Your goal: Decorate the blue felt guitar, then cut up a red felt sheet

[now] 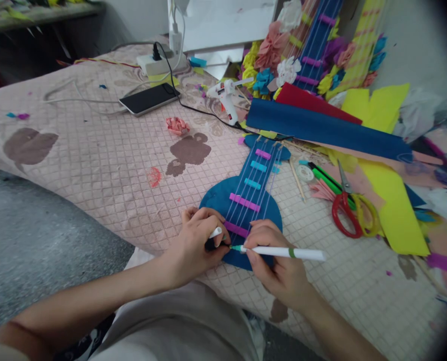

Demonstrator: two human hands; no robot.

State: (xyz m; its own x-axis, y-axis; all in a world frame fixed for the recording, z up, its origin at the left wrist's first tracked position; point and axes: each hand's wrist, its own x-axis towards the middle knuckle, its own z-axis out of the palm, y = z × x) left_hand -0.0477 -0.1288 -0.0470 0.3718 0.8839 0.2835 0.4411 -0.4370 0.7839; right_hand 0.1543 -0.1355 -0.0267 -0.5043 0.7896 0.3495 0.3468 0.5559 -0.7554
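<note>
R hand's (283, 273) fingers were closed round a white pen (306, 254), teal tip pointing L, right by the L hand's (193, 240) fingertips. L fingers were curled in, gripping a white cap-like pc. (216, 232). The blue paper guitar (242, 192) lay under both hands' fingers, neck running away fr. them. Red/yellow-handled scissors (353, 215) sat R of the R fingers; phone (150, 99) & glue gun (225, 100) were well beyond the L fingers.

Left fingers (209, 215), right fingers (260, 236) curled
</note>
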